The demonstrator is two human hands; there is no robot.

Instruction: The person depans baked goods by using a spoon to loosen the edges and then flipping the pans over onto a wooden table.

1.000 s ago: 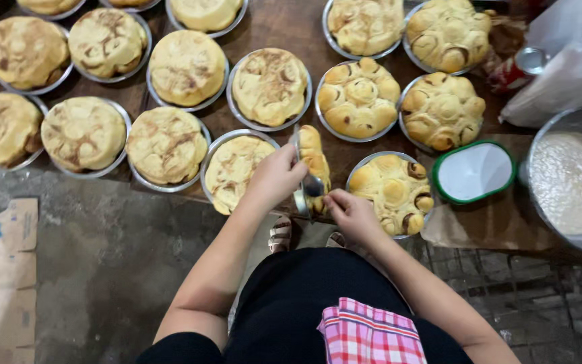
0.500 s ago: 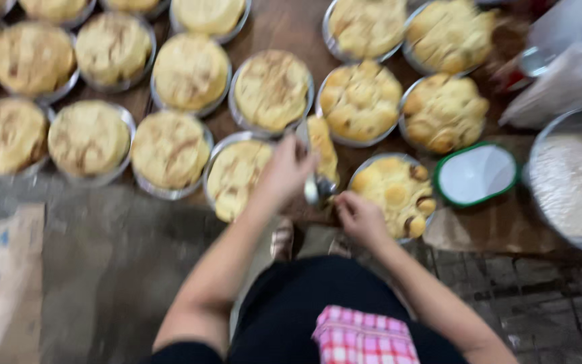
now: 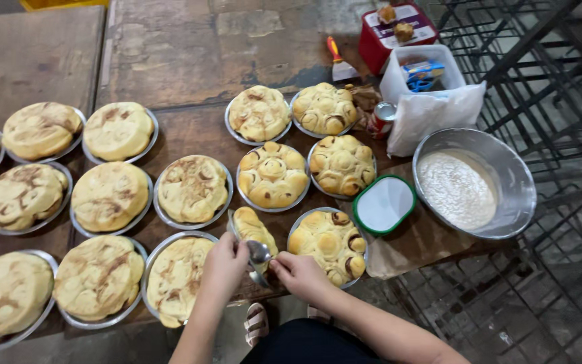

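At the table's near edge my left hand (image 3: 225,261) grips a small round metal pan (image 3: 236,232) stood up on its edge, with a golden bun loaf (image 3: 254,230) in it. My right hand (image 3: 299,273) is closed on a metal spoon (image 3: 259,253) whose bowl touches the loaf's lower edge. Beside my left hand lies a pan of flat marbled bread (image 3: 175,275). A pan of pull-apart buns (image 3: 327,244) sits just beyond my right hand.
Several more pans of bread (image 3: 110,195) fill the wooden table (image 3: 190,54). To the right are a steel bowl (image 3: 506,168) of white powder, a green-rimmed lid (image 3: 384,204), a white tub (image 3: 422,71), a red box (image 3: 395,30), a scraper (image 3: 338,64) and a metal rack (image 3: 547,74).
The view has swung up and away, showing more of the far table and the rack. Both hands stay at the tilted pan with the spoon.
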